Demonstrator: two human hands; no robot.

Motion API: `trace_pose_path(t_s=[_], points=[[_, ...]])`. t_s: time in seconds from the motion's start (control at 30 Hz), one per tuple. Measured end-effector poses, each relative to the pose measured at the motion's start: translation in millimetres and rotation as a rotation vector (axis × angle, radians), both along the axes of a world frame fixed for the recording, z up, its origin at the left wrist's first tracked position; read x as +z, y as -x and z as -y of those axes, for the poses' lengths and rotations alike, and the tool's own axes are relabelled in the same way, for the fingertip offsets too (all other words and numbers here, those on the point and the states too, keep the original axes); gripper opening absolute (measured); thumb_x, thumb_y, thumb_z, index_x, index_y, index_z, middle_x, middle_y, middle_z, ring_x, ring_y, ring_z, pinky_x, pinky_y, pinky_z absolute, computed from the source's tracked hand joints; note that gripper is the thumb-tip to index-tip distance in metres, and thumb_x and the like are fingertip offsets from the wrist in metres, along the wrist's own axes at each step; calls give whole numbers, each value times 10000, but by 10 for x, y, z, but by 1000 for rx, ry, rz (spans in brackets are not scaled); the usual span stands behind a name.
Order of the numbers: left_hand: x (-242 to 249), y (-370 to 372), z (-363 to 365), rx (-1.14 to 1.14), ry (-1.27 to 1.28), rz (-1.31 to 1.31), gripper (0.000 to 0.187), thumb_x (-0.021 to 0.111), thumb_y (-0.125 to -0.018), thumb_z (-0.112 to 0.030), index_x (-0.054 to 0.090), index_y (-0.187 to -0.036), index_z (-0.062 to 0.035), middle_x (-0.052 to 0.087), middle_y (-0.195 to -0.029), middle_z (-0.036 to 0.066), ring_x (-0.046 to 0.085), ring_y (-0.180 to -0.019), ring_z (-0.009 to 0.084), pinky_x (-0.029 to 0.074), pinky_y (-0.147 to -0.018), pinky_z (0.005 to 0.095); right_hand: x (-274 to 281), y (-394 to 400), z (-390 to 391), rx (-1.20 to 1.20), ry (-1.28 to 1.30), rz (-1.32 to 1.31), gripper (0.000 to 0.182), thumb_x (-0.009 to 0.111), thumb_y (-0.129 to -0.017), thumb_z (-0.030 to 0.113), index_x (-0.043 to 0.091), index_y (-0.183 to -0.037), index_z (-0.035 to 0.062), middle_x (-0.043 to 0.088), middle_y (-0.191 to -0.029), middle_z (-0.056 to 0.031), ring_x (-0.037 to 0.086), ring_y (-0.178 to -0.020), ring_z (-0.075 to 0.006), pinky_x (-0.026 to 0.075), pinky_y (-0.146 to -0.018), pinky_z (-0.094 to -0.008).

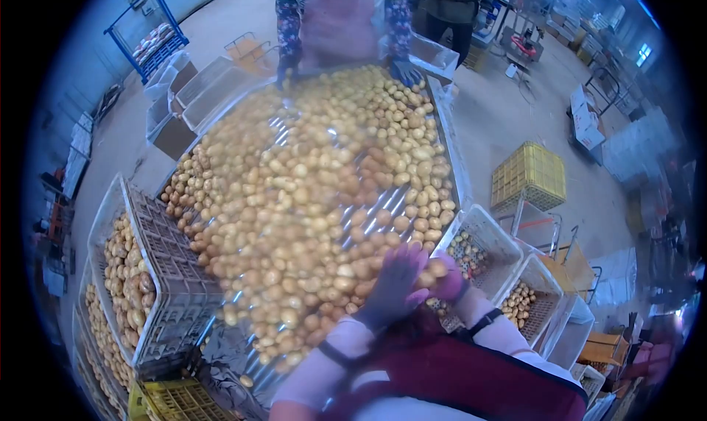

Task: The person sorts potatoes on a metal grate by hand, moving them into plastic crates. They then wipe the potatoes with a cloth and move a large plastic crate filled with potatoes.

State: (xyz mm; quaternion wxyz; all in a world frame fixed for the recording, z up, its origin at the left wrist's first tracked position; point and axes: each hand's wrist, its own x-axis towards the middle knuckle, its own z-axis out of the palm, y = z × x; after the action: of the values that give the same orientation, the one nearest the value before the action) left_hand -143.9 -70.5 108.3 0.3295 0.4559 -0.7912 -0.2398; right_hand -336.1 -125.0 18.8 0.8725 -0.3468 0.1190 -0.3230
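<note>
Both of my hands wear purple and dark gloves at the near right edge of a roller table heaped with potatoes (294, 230). My left hand (398, 282) reaches over the near potatoes, its fingers stretched out and apart. Close beside it, my right hand (453, 282) has its fingers curled round a potato (437, 267). A second potato shows just below, between the two hands; which hand touches it I cannot make out. Some metal rollers (374, 213) lie bare ahead of my hands.
Across the table a co-worker's gloved hands (405, 73) rest at the far potatoes. Crates of potatoes (177, 296) stand at the left. White bins (482, 226) with small potatoes line my right side. A yellow crate (528, 174) sits on the floor beyond.
</note>
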Motion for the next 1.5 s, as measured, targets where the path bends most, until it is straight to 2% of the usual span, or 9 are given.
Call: trace_pose_path(t_s=[0.03,0.27,0.47,0.53,0.6,0.7,0.87,1.13,1.5], points=[[-74,-16,11,38,-88,93,643,504,-981,-350,351,-1494,7,357,-1530,237,255,-1462,414,147,-1208,516,-276,386,-63,111,-452,515,407,508,-979,440,574,-1179,92,635,-1139,-98,612,-954,-217,509,-797,-328],[-450,-1315,254,630,106,143,566,557,-929,-254,452,-1423,2,441,-1453,264,394,-1354,459,273,-1151,544,-354,2859,-1086,-1015,-616,-338,348,532,-949,452,609,-948,113,643,-928,-55,625,-872,-227,458,-527,-263],[-1336,-2083,479,660,-43,559,573,604,-901,-323,504,-1399,-57,424,-1481,244,366,-1372,471,241,-1154,584,-1889,3324,-780,-1425,-151,-1465,275,574,-948,212,615,-1091,-19,668,-914,-105,631,-836,-231,519,-744,-340],[-1271,-1968,425,696,-55,638,557,625,-886,-351,536,-1369,-89,426,-1490,215,349,-1387,459,216,-1153,607,-562,1251,246,-1484,780,-1488,267,503,-969,149,608,-1149,-17,635,-880,-79,615,-839,-221,499,-812,-344],[-1156,-1930,448,710,-59,659,535,639,-876,-368,561,-1340,-112,427,-1498,189,333,-1400,448,194,-1152,624,-39,64,942,-1127,246,-903,290,545,-946,143,611,-1187,-4,629,-1081,-118,594,-1026,-244,479,-916,-367],[-1087,-1925,443,725,-80,611,506,645,-874,-375,581,-1311,-128,426,-1505,167,317,-1412,438,175,-1155,633,42,-1308,1753,-725,1046,-1075,397,630,-900,249,596,-1238,45,583,-1267,-174,554,-1200,-325,467,-977,-418],[-981,-1909,476,740,-139,657,493,632,-908,-378,555,-1357,-189,415,-1520,119,324,-1423,390,193,-1179,583,-355,-2581,2425,-422,954,-1456,496,659,-813,373,577,-1178,48,608,-1210,-228,584,-1112,-424,479,-936,-493],[-943,-1917,513,744,-144,539,484,670,-854,-324,592,-1295,-141,455,-1484,147,351,-1400,435,179,-1170,627,-320,-2225,2656,-178,880,-1020,390,663,-839,271,635,-1167,63,641,-1099,-201,611,-1059,-370,493,-899,-474],[-970,-1920,461,760,-90,489,495,693,-828,-307,602,-1293,-163,462,-1478,125,351,-1401,422,186,-1167,626,-402,-1902,3697,67,895,-1429,882,810,-680,175,413,-1467,156,599,-1337,-162,587,-1210,-325,483,-984,-409]])
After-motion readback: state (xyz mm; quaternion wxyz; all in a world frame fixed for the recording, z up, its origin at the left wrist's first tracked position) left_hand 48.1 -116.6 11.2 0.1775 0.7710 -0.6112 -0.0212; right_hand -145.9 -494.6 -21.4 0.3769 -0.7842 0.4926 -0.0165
